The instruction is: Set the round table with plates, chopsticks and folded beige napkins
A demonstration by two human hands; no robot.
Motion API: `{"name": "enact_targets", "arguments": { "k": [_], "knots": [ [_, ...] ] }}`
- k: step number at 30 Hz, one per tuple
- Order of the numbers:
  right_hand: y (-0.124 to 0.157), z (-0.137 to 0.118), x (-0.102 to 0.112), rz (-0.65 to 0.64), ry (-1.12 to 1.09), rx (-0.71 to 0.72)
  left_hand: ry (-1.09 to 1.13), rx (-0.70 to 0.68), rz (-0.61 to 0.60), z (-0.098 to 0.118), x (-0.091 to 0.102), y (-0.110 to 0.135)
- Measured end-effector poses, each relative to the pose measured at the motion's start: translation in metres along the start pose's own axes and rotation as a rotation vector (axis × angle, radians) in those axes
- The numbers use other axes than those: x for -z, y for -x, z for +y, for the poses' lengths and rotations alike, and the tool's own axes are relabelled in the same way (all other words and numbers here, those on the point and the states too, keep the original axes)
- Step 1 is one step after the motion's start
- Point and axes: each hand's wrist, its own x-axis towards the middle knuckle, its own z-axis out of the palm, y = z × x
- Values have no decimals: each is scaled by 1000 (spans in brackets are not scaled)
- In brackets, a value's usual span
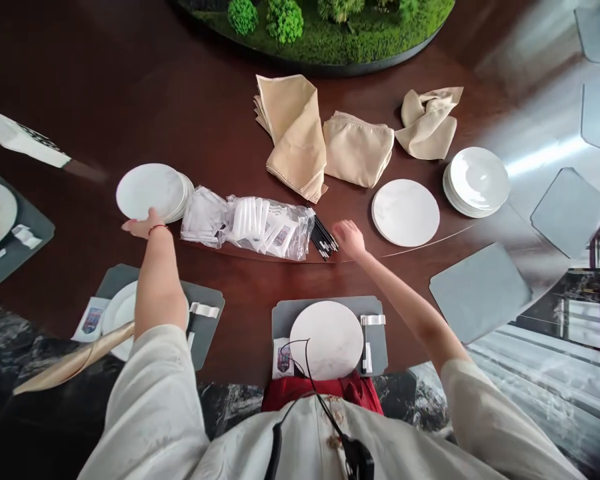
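My left hand (pixel 145 225) grips the near rim of a small white plate (pixel 149 190), its thumb over the edge. That plate sits shifted left over a stack of similar plates (pixel 185 200). My right hand (pixel 349 239) is over the table, fingers curled together, with nothing visible in them. Just left of it lie black chopsticks (pixel 323 235) with silvery ends. Clear plastic bags with white wrapped pieces (pixel 260 223) lie between the chopsticks and the plate stack. To the right of my right hand is a larger white plate (pixel 406 212).
Beige folded napkins (pixel 359 148) lie behind. White bowls or plates (pixel 480 179) are stacked at right. Grey placemats (pixel 480 291) line the near edge; the one before me bears a white plate (pixel 327 340). A green miniature garden (pixel 340 40) stands at the back.
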Motion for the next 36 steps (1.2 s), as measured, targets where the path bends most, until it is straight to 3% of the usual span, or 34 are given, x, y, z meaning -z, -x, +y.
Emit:
{"name": "enact_targets", "arguments": {
  "k": [3,6,8,11,14,16,19,21,24,27,31,36],
  "knots": [
    [-115,-20,-4,-3,98,117,45,68,43,-30,11,-8],
    [-186,-28,-16,-82,185,149,83,178,125,-67,22,-18],
    [-208,-30,-24,-146,212,162,83,269,226,-91,28,-30],
    [-212,-29,-27,-192,223,145,103,432,475,-118,32,-45],
    [-204,-13,-16,-54,229,-18,134,415,602,-123,36,-32],
    [-197,11,0,110,236,-242,108,350,644,-115,41,4],
    [-185,59,30,262,209,-636,42,314,615,-92,49,89],
    [-175,83,44,277,191,-708,87,317,506,-76,51,153],
    [-162,85,44,231,213,-412,59,321,199,-57,37,238],
    [-156,49,19,70,193,-50,-51,448,-88,-48,3,299],
    [-158,-1,-17,-69,205,182,62,708,-298,-51,-43,354],
    [-168,-17,-29,-214,369,288,161,810,-456,-56,-66,397]
  ]
}}
